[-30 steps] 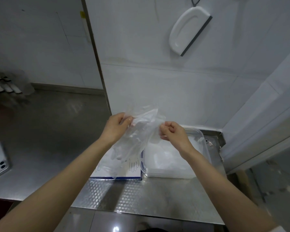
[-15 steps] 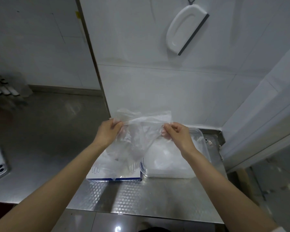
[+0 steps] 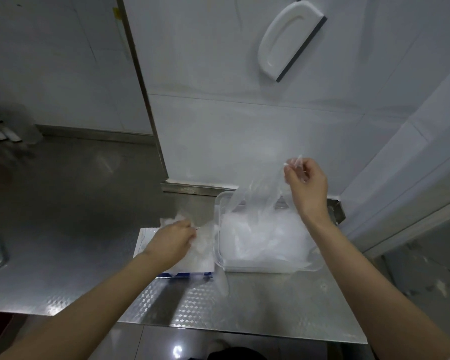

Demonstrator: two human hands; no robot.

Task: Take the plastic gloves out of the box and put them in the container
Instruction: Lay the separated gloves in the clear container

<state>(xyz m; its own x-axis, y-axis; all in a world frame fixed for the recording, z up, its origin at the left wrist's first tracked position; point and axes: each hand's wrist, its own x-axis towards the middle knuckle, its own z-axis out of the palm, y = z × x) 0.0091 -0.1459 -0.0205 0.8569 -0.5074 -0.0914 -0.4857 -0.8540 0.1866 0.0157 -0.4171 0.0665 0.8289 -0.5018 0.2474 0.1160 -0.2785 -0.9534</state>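
Your right hand (image 3: 305,185) pinches a thin clear plastic glove (image 3: 255,200) in curled fingers, and it dangles into the clear rectangular plastic container (image 3: 257,268) near the counter's (image 3: 270,302) right edge. Your left hand (image 3: 170,242) rests on the white-and-blue cardboard box (image 3: 147,237) just beside it. Its fingers seem to clutch crumpled gloves (image 3: 205,240), though that part is blurred.

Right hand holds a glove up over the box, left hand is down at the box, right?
No: the head view shows the right hand holding the glove over the container, not the box. The left hand is down at the box.
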